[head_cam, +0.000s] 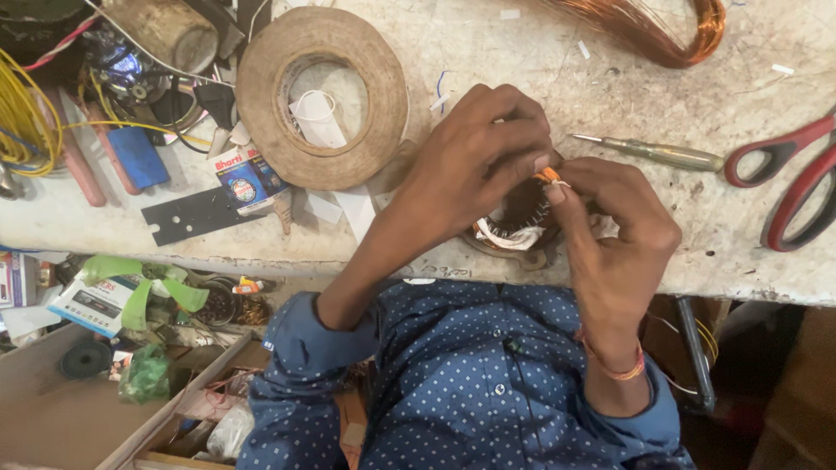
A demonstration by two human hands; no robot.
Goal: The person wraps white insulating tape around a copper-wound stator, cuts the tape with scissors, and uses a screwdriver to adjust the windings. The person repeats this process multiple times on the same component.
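Both my hands are together over a small round motor stator (515, 228) with dark copper windings and white insulation paper, resting at the near edge of the workbench (488, 52). My left hand (475, 165) curls over its top, covering most of it. My right hand (610, 222) pinches a small orange and white piece (550, 177) between thumb and fingertips, right at the stator's upper rim. My left fingertips touch the same piece. An orange thread band sits on my right wrist.
A big roll of brown tape (322, 96) lies to the left. A thin screwdriver (657, 153) and red-handled scissors (797, 178) lie to the right. A copper wire coil (662, 26) is at the back. Yellow wire, tools and boxes clutter the far left.
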